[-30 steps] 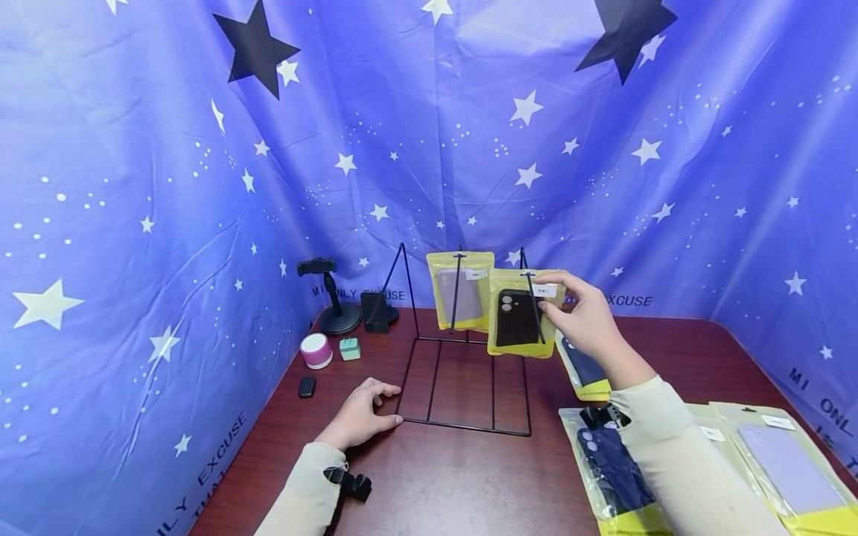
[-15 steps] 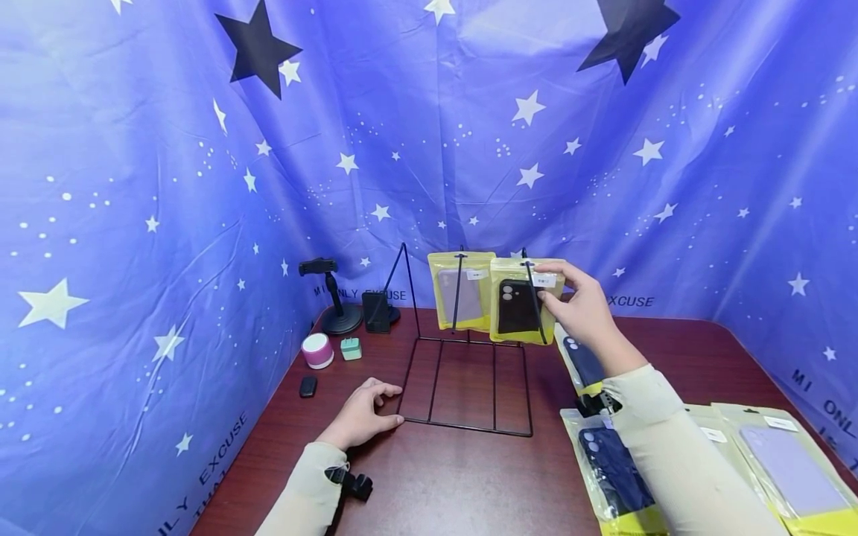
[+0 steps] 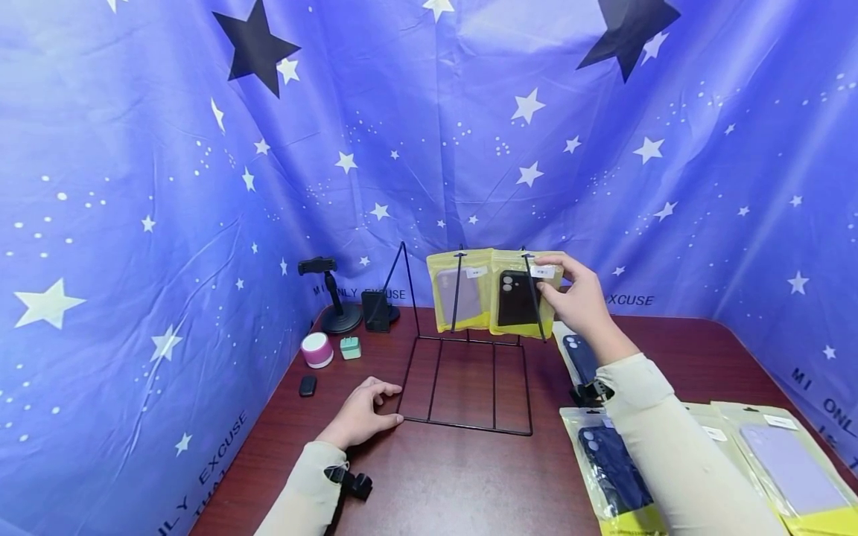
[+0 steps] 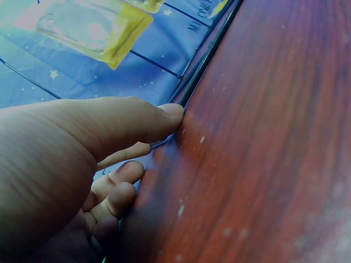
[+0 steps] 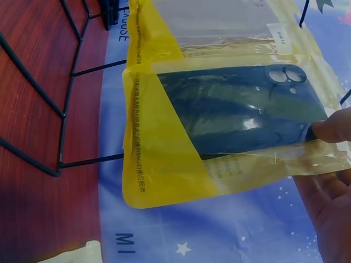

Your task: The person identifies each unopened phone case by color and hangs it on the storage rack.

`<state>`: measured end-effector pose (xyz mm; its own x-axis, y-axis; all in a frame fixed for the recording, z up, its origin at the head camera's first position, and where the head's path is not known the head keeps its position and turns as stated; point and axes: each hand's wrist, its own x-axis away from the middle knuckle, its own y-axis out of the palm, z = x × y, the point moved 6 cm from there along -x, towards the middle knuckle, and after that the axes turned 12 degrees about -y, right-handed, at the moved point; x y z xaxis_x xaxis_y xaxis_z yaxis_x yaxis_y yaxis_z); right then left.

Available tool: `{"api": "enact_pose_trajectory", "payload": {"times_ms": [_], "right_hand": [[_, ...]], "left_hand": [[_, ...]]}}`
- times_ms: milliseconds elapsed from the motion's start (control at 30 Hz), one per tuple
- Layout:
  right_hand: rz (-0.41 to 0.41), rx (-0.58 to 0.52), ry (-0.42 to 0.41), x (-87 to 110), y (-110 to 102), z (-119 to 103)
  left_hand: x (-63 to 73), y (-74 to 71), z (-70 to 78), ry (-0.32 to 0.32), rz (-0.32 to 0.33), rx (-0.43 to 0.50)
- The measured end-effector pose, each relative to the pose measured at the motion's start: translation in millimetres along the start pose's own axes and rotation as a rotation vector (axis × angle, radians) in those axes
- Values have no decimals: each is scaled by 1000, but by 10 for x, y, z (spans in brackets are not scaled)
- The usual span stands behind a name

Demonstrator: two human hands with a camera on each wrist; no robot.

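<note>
My right hand [image 3: 579, 298] pinches the upper right edge of a clear and yellow pouch with a dark phone case [image 3: 515, 304] in it. The pouch sits around the right hook of a black wire display rack [image 3: 462, 426], its hole near the hook's far end. In the right wrist view the thumb lies over a corner of the pouched phone case [image 5: 236, 109]. Beside it, a pouch with a lilac phone case [image 3: 472, 301] hangs on the middle hook. My left hand [image 3: 362, 411] holds the rack's front left base corner between thumb and fingers; the left wrist view shows the thumb [image 4: 173, 112] on the wire.
Pouched phone cases, one dark blue [image 3: 613, 465] and one lilac [image 3: 791, 461], lie at the right; another dark blue one [image 3: 579, 357] is partly behind the right arm. At the left stand a phone stand [image 3: 340, 318], a pink-white round container [image 3: 316, 351] and a green charger [image 3: 350, 348].
My right hand has moved up and back along the right hook, carrying the dark phone case pouch until it is level with the lilac one. The left hand stays put.
</note>
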<state>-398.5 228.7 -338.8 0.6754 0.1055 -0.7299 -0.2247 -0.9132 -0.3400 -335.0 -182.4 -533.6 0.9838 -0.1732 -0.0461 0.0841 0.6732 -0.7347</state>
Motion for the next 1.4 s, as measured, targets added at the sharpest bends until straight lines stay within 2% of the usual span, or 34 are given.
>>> {"api": "enact_pose_trajectory", "payload": {"times_ms": [300,667,1167,1267,1400], "right_hand": [[36,30,-13,-4,19,87],[62,63,-18,33,0,73],[82,59,-10,75,-44,141],[90,46,1,95,-64,99],[105,14,0,136,-111,-72]], "left_hand": [[-14,8,-3,10,4,-3],[-17,15,-25,-5,3,-3],[-10,17,-21,10,4,-5],[-12,14,-24,-4,0,-6],[-16,12,-25,-7,-1,-2]]}}
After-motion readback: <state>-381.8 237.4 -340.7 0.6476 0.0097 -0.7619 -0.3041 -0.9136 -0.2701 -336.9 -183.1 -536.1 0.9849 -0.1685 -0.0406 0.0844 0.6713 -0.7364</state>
